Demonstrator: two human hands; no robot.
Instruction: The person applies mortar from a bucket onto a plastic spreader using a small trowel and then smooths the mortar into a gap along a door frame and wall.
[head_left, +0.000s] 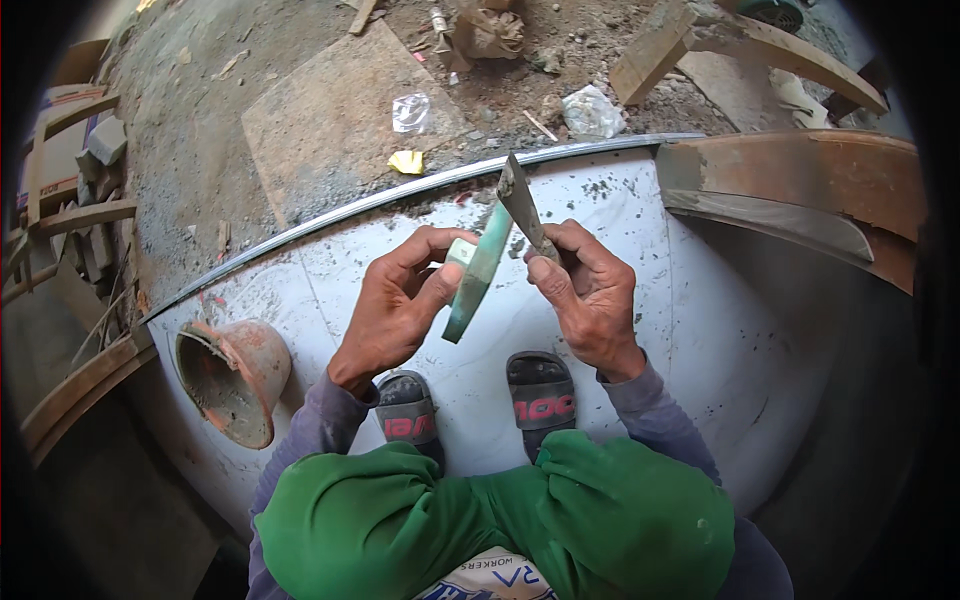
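My left hand grips the pale block handle of a flat green float, which is tilted on its edge. In my right hand is a trowel with a grey, mortar-smeared blade, pinched near the blade's base. The blade slants up to the left, its tip at the float's upper end; whether they touch I cannot tell. Both tools are held above a white marbled tile floor, spattered with grey crumbs. A mortar-stained bucket lies tipped to the left of my left forearm.
A pale metal strip edges the tiles; beyond it lies rough, dirty ground with a flat board, a yellow scrap and a crumpled plastic bag. Wooden planks stand at the right. Broken blocks are piled far left.
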